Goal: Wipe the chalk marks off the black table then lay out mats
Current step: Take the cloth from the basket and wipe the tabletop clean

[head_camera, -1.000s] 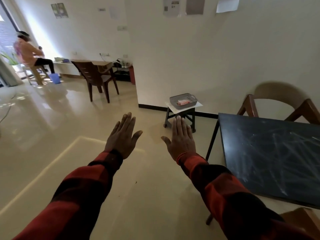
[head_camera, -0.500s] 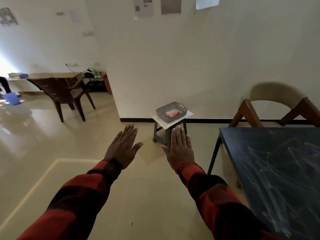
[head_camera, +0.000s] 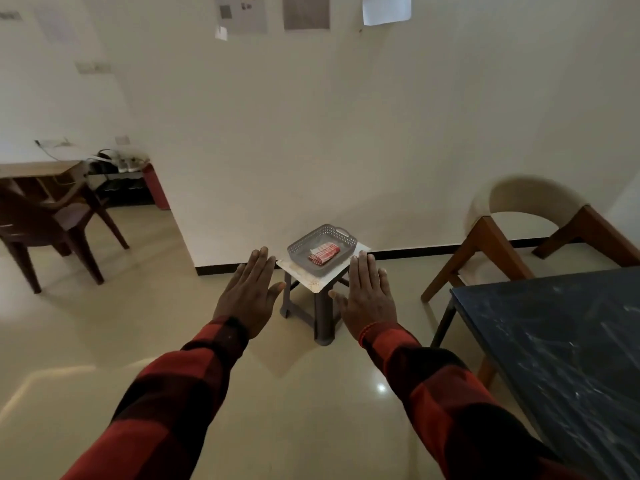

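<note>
The black table [head_camera: 568, 341] fills the right edge, its top smeared with white chalk marks. Ahead, a grey perforated basket [head_camera: 298, 256] sits on a small grey stool [head_camera: 320, 306] by the wall and holds a folded red-and-white cloth [head_camera: 324, 257]. My left hand [head_camera: 246, 295] and my right hand [head_camera: 367, 295] are stretched out in front of me, palms down, fingers straight, holding nothing. They hover either side of the stool, short of the basket. Both arms wear red-and-black checked sleeves.
A wooden chair with a curved pale back [head_camera: 526, 233] stands behind the black table. At the far left are a dark brown plastic chair [head_camera: 52, 223] and a wooden desk [head_camera: 38, 168]. Glossy cream floor lies between me and the stool.
My view has swung right and moved closer to the stool and basket. A seated person at the far left has left the frame. My hands keep the same flat pose.
</note>
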